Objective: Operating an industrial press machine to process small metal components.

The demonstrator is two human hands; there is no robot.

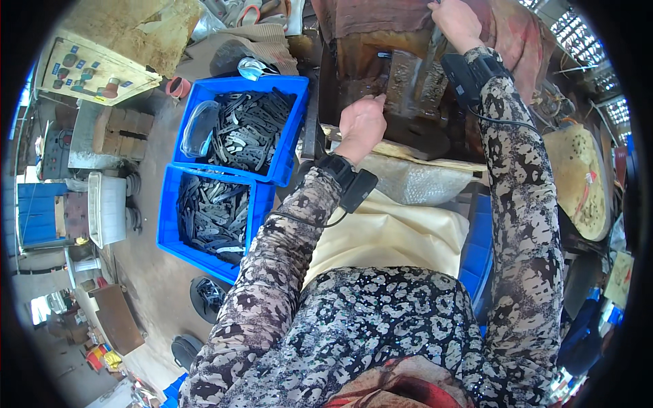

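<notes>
Through the head camera I have both bare hands up at a wet, brown-stained machine bed (408, 78), upper centre of the frame. The left hand (362, 126) is just left of the bed, its fingers curled in toward the palm; I cannot tell whether a piece is pinched at the tips. The right hand (459, 26) reaches to the top edge of the frame, beside a reddish-brown cloth (513, 41), its fingers bent; what they grip, if anything, I cannot make out.

The thin dark metal strips (250, 126) lie left of centre, heaped in an upper blue bin (294, 129), with more in a lower blue bin (261, 207) touching it. A clear plastic tub (198, 129) sits at the upper bin's left side.

As for progress, I judge the work at the bed to be under way, not finished, since both hands are there. Plenty of strips fill both bins, but I can't tell which are worked and which are left.
</notes>
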